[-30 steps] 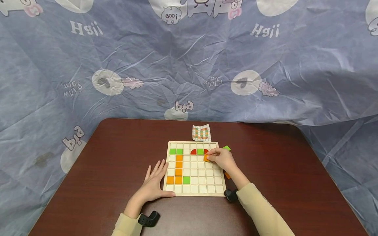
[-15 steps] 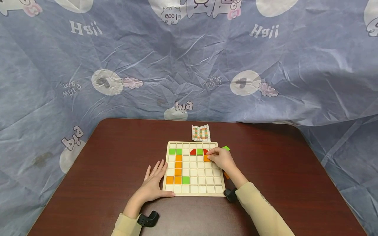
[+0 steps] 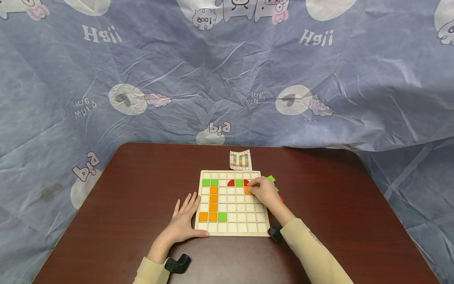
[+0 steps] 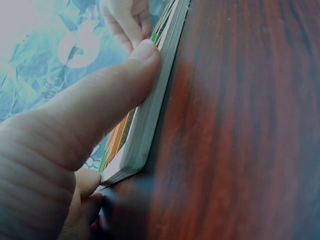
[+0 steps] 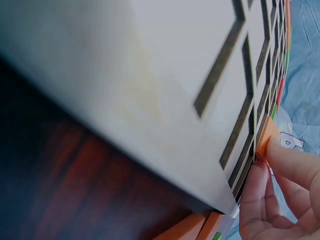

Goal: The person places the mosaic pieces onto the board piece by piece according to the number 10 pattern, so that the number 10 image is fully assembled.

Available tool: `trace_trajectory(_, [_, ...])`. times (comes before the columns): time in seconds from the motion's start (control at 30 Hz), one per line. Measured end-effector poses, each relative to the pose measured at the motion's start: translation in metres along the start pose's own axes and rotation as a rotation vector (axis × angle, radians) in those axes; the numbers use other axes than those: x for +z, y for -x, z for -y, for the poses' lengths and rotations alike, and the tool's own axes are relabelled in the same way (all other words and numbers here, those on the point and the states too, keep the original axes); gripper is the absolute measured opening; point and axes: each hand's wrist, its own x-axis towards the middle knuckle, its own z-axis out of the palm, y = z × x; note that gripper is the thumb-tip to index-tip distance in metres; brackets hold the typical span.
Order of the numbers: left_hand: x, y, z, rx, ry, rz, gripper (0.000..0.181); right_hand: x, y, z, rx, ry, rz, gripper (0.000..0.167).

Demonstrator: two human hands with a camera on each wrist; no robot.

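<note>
A pale gridded board (image 3: 232,229) lies on the table, holding green, orange and red pieces. My left hand (image 3: 182,225) is spread at its lower left corner, the thumb along the near edge and the fingers by the left side; in the left wrist view the thumb (image 4: 95,105) rests on the board's edge. My right hand (image 3: 266,192) pinches an orange square (image 3: 247,190) at a cell just below a red piece (image 3: 246,182). The right wrist view shows that orange square (image 5: 267,136) between thumb and fingers, slightly tilted, with my right hand (image 5: 285,185) at the grid.
Behind the board lies a small patterned card (image 3: 240,160). Loose green pieces (image 3: 271,178) and a red piece (image 3: 281,198) lie right of the board, partly hidden by my right hand and forearm. A blue printed cloth (image 3: 220,79) hangs behind the table.
The orange square has shifted very slightly within my right hand's pinch. My right wrist has moved a little, showing more of the loose red and green pieces. My left hand stays in place.
</note>
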Motion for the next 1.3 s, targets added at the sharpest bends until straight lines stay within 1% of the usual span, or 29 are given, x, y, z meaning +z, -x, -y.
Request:
trace_trajectory(0.1, [0.000, 0.001, 0.000, 0.004, 0.008, -0.009, 0.123, 0.002, 0.001, 0.001, -0.028, 0.020, -0.008, 0.007])
trace_trajectory(0.17, [0.000, 0.001, 0.000, 0.004, 0.006, -0.008, 0.122, 0.003, 0.001, 0.002, -0.030, 0.024, -0.012, 0.006])
trace_trajectory(0.27, [0.000, 0.001, 0.001, -0.006, 0.008, 0.009, 0.123, 0.001, 0.002, 0.003, -0.019, 0.024, -0.011, 0.006])
trace_trajectory(0.33, [-0.001, 0.001, 0.001, -0.016, 0.004, 0.026, 0.123, -0.002, 0.001, 0.002, 0.002, 0.005, -0.005, 0.008])
trace_trajectory(0.43, [-0.001, 0.001, 0.001, -0.024, 0.007, 0.042, 0.124, -0.011, 0.000, -0.002, 0.043, -0.053, 0.001, 0.014])
trace_trajectory(0.57, [-0.001, 0.000, 0.000, -0.024, 0.000, 0.043, 0.124, -0.029, -0.004, -0.012, 0.091, -0.126, -0.016, 0.020])
trace_trajectory(0.7, [-0.002, -0.001, 0.000, -0.017, 0.000, 0.036, 0.124, -0.046, -0.004, -0.023, 0.116, -0.145, -0.060, 0.023])
trace_trajectory(0.83, [-0.002, -0.001, 0.000, -0.025, 0.003, 0.046, 0.124, -0.054, -0.003, -0.037, 0.144, -0.135, -0.104, 0.026])
trace_trajectory(0.93, [-0.002, -0.001, 0.001, -0.026, 0.007, 0.047, 0.125, -0.055, -0.001, -0.045, 0.180, -0.117, -0.107, 0.030])
trace_trajectory(1.03, [-0.002, -0.001, 0.001, -0.025, 0.007, 0.048, 0.125, -0.053, 0.003, -0.050, 0.213, -0.103, -0.082, 0.035])
trace_trajectory(1.17, [-0.002, 0.000, 0.001, -0.027, 0.005, 0.051, 0.125, -0.050, 0.005, -0.053, 0.243, -0.083, -0.062, 0.042])
trace_trajectory(1.3, [-0.002, 0.000, 0.001, -0.024, 0.012, 0.049, 0.125, -0.045, 0.007, -0.052, 0.258, -0.057, -0.079, 0.044])
